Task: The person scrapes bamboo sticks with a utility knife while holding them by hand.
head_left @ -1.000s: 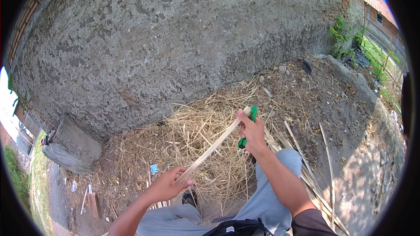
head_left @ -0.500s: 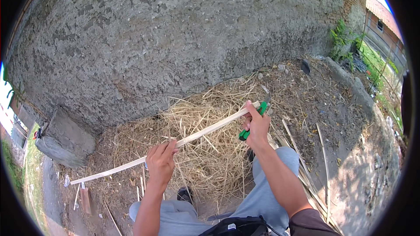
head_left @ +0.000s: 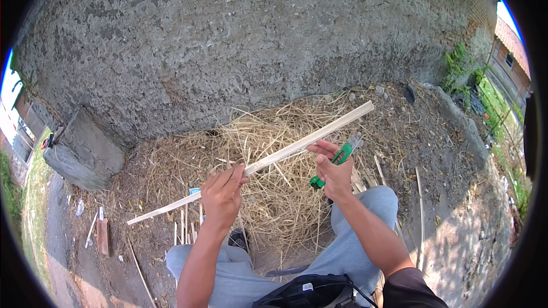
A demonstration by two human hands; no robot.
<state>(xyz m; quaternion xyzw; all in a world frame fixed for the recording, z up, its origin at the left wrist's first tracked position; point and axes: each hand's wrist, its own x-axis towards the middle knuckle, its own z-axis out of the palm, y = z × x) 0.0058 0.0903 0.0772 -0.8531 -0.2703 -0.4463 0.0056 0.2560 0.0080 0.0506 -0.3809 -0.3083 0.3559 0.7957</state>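
Observation:
A long, pale bamboo strip (head_left: pixel 311 139) slants across the space before me, its right end raised and its left end low over the ground. My left hand (head_left: pixel 221 198) is closed round it near the middle. A green utility knife (head_left: pixel 345 153) with its blade out points up and to the right in my right hand (head_left: pixel 337 178). That hand's fingers are close beneath the strip; whether they touch it I cannot tell. Under both hands spreads a heap of thin straw-coloured shavings (head_left: pixel 274 199).
A rough grey wall (head_left: pixel 257 40) rises behind the heap. A concrete block (head_left: pixel 91 148) leans there at the left. More strips (head_left: pixel 421 211) lie on the dirt to the right, and a brown wooden piece (head_left: pixel 103 236) lies at the left. My bent knees flank the heap.
The strip has shifted right and upward along with my left hand. My right hand has let go of its right end, which now juts out past the knife.

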